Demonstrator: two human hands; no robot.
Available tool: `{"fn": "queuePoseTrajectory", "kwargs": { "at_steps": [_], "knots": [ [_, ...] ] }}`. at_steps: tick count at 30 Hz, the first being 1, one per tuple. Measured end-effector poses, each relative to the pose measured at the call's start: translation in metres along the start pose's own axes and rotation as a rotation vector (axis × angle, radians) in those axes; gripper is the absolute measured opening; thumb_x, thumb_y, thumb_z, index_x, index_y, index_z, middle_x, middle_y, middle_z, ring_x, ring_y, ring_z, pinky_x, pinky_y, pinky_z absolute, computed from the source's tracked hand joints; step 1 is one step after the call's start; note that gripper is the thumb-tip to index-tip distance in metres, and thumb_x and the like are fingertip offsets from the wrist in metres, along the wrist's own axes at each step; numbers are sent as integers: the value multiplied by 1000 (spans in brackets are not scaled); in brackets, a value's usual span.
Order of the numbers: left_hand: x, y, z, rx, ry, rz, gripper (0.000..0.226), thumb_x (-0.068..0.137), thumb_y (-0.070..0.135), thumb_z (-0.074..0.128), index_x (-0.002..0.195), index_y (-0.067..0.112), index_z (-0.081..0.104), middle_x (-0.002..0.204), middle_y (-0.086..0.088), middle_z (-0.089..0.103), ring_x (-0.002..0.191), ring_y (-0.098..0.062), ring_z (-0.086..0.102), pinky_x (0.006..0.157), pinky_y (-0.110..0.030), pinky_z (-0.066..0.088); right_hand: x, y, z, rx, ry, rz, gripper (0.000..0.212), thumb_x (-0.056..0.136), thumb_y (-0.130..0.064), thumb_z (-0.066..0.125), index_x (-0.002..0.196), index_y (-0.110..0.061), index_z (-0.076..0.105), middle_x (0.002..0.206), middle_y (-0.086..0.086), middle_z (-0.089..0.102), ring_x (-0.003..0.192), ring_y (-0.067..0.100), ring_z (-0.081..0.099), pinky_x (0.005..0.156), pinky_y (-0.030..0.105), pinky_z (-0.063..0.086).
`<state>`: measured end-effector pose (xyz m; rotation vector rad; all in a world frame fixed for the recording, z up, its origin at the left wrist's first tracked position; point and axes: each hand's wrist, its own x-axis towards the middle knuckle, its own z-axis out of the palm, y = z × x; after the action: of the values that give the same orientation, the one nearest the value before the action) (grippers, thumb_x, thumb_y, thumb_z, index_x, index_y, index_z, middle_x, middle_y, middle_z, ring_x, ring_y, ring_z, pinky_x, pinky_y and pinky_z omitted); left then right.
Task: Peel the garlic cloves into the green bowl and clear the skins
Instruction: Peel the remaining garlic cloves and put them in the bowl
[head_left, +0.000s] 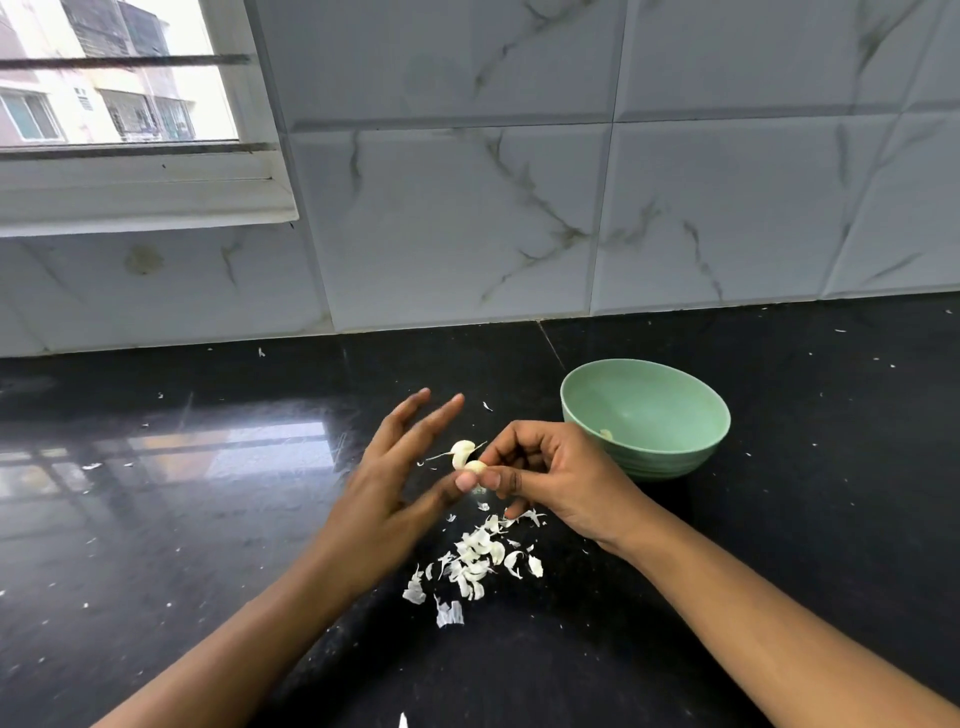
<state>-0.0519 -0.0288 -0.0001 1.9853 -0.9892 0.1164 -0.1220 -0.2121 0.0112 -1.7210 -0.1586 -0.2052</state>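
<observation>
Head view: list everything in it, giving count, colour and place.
green bowl: one, pale green, on the counter right of the hands
garlic clove: one, white, skin half off, pinched by the right hand
pale piece: one, off-white, inside the bowl
skins: a pile, white, on the counter below the hands, flecks scattered wider
counter: one, glossy black
wall tiles: white, grey-veined, behind the counter
window: one, white frame, upper left
left hand: fingers straight, thumb touching the clove
right hand: pinches the clove
</observation>
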Motion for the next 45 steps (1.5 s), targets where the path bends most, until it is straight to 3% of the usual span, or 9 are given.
{"fn": "queuePoseTrajectory", "kwargs": {
  "at_steps": [3, 7, 10, 16, 22, 31, 36, 41, 45],
  "knots": [
    [1, 2, 1, -40, 38, 40, 37, 81, 55, 59, 117, 47, 59, 133, 27, 49, 124, 12, 42, 97, -5, 35, 1, 1, 0, -12, 8, -8, 8, 80, -8, 72, 84, -6, 65, 77, 8, 65, 63, 8, 59, 54, 21, 52],
    [-1, 5, 6, -171, -115, -28, 51, 82, 72, 45, 87, 28, 70, 83, 2, 67, 80, -19, 64, 75, -45, 51, 0, 3, 0, -189, -15, -104, 9, 82, -15, 72, 82, -10, 65, 72, 2, 65, 61, 17, 61, 52, 23, 51],
    [-4, 9, 12, -453, -259, -133, 54, 83, 62, 52, 75, 9, 55, 71, 0, 50, 66, -19, 44, 61, -40, 38, -2, 2, 3, -455, -58, -250, 13, 89, -23, 66, 86, -11, 60, 80, 0, 65, 70, 17, 62, 60, 33, 53],
    [-6, 21, 6, -886, -382, -342, 34, 87, 37, 48, 60, 17, 52, 60, -4, 46, 47, -15, 37, 46, -22, 30, -3, -5, 4, -574, -118, -352, 21, 95, -32, 50, 87, -14, 56, 81, -2, 60, 73, 13, 58, 66, 41, 48],
    [-5, 14, -1, -196, -207, 78, 39, 92, 59, 36, 66, 32, 45, 56, 14, 43, 48, -2, 38, 48, -18, 32, -8, -8, 8, -414, -146, -268, 18, 96, -19, 51, 78, -23, 50, 64, -20, 50, 58, 0, 50, 57, 11, 36],
    [-2, 13, -18, 701, 83, 483, 45, 102, 41, 23, 71, 22, 49, 63, 10, 45, 43, -8, 43, 43, -16, 21, -14, -10, 29, 124, -153, 156, 37, 102, -23, 38, 69, -27, 56, 58, -8, 37, 48, 4, 31, 38, 14, 25],
    [-1, 8, -14, 694, 154, 554, 27, 99, 38, 34, 84, 25, 51, 70, 9, 53, 49, -9, 50, 40, -20, 29, -14, -18, 27, 320, -146, 340, 33, 99, -27, 38, 68, -19, 40, 55, -8, 33, 44, 4, 24, 38, 16, 18],
    [-4, 8, -3, 139, 164, 339, 25, 94, 48, 50, 94, 28, 65, 78, 14, 67, 59, 4, 63, 49, -21, 51, -12, -22, 21, 278, -139, 361, 34, 99, -23, 37, 66, -18, 45, 54, -7, 30, 43, 3, 22, 35, 13, 18],
    [-5, 12, -1, 64, 206, 344, 20, 87, 40, 59, 88, 26, 74, 81, 18, 69, 68, 9, 65, 58, -13, 51, -11, -22, 19, 305, -156, 387, 33, 99, -23, 38, 66, -18, 44, 53, -8, 30, 42, 2, 21, 35, 13, 17]
  ]
}}
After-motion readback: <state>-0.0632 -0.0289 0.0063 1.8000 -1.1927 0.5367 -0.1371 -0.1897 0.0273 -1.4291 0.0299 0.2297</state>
